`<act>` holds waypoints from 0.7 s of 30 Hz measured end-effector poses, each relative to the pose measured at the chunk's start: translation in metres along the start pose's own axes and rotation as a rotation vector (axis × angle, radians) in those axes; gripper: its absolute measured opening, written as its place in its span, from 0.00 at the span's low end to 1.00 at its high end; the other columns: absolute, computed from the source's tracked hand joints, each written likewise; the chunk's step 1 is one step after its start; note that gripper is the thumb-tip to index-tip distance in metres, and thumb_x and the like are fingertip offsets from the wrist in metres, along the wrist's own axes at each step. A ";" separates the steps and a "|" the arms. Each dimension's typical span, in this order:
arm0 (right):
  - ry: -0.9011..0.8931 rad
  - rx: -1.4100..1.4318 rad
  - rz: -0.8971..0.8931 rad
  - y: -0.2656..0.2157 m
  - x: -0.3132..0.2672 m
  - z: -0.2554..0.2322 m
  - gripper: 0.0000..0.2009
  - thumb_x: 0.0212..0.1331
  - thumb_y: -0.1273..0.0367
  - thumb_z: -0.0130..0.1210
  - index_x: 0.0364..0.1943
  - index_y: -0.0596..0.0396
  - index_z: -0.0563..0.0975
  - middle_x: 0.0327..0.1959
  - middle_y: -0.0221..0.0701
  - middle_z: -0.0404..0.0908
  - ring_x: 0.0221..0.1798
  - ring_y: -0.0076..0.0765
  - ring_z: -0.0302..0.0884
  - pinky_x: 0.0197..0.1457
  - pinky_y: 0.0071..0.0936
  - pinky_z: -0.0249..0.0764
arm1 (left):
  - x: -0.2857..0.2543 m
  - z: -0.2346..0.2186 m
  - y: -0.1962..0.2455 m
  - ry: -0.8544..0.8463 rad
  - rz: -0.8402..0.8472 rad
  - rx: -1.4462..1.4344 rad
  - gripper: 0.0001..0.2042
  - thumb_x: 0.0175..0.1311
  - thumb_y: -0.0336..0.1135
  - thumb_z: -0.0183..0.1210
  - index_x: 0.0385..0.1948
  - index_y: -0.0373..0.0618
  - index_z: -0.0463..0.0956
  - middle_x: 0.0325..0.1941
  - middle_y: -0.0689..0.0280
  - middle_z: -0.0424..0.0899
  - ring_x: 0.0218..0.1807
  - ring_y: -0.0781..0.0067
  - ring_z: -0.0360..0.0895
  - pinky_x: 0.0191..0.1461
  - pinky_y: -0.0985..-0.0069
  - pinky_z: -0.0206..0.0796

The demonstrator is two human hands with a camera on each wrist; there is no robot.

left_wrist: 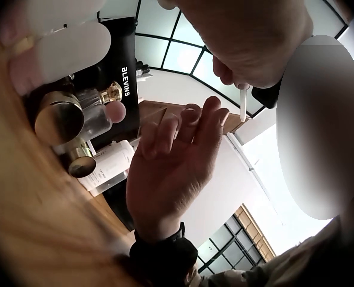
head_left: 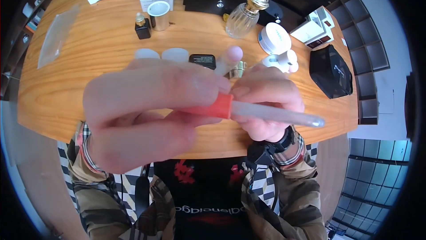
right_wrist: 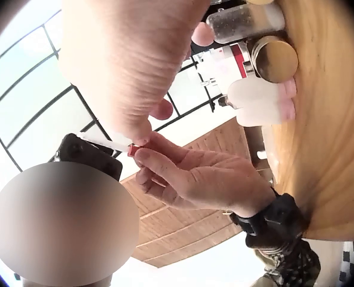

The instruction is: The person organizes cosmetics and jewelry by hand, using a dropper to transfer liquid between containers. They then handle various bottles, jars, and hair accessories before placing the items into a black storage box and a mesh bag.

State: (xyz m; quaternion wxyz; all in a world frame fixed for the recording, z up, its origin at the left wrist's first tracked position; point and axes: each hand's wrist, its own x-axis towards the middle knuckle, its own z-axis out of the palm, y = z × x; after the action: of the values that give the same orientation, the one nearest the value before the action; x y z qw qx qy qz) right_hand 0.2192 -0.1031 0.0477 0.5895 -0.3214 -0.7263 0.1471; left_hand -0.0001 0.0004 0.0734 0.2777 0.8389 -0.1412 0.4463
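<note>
Honey-brown wooden table (head_left: pixel 111 31) is spreading wide, one boxy black pouch (head_left: pixel 330 71) sitting to its right. Left hand (head_left: pixel 146 111) is looming, blocking things behind; right hand (left_wrist: pixel 174 161) is hovering nearby, only the left wrist view revealing its loosely bent, unladen fingers. One gold-topped clear glass bottle (head_left: pixel 244 18) is standing beyond; two whitish rounded bottles (right_wrist: pixel 257 113) are showing pink ends in the wrist views. Now one slim, translucent, red-collared stick (head_left: pixel 275 113): left fingertips are pinching its red part, tip crossing before the right hand.

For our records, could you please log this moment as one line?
left hand: pinches red end of pale tube | right hand: fingers bent, near tube, contact unclear | glass bottle: on table
</note>
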 end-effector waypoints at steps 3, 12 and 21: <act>0.028 -0.003 -0.034 0.002 -0.002 0.006 0.13 0.54 0.74 0.74 0.42 0.60 0.83 0.37 0.36 0.90 0.34 0.31 0.84 0.51 0.31 0.77 | -0.006 0.012 -0.002 0.074 -0.007 -0.033 0.16 0.61 0.17 0.62 0.46 0.41 0.68 0.55 0.43 0.71 0.44 0.41 0.85 0.45 0.56 0.86; 0.176 0.223 0.124 -0.002 -0.011 0.009 0.11 0.55 0.76 0.74 0.40 0.59 0.85 0.37 0.33 0.91 0.34 0.24 0.83 0.58 0.24 0.71 | -0.017 0.025 -0.008 0.104 0.015 -0.064 0.18 0.59 0.17 0.64 0.47 0.41 0.69 0.55 0.42 0.72 0.45 0.38 0.84 0.47 0.54 0.86; -0.015 0.122 -0.042 0.004 -0.007 -0.001 0.18 0.60 0.65 0.72 0.46 0.54 0.74 0.41 0.36 0.77 0.30 0.30 0.76 0.32 0.29 0.72 | -0.014 0.032 -0.005 0.104 -0.052 -0.085 0.22 0.54 0.14 0.66 0.49 0.41 0.70 0.53 0.41 0.75 0.42 0.41 0.85 0.42 0.57 0.86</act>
State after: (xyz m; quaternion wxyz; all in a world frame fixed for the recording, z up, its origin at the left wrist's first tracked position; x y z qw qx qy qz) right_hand 0.2218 -0.1046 0.0400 0.6053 -0.2683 -0.7272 0.1809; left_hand 0.0160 -0.0151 0.0460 0.3316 0.8055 -0.1235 0.4754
